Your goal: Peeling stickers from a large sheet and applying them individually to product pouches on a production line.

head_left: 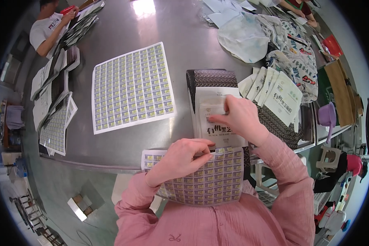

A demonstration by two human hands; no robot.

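A sheet of small yellow-and-purple labels (205,180) lies against my front, its upper edge at the table's rim. My left hand (179,159) is closed at that upper edge, thumb and forefinger around it. Just beyond, a stack of white printed packaging bags (217,141) rests on a dark patterned pad (215,77). Over the bags is my right hand (244,119), its thumb stretched along the top bag and its forefinger bent apart from it. I see nothing between those fingertips; the other fingers are partly hidden.
A second label sheet (131,88) lies flat on the metal table (180,45). More bags (281,96) fan out at the right, near printed cloth (297,61) and a purple scoop-like container (326,115). Bags and label sheets (55,127) line the left edge. Another person (49,30) works at far left.
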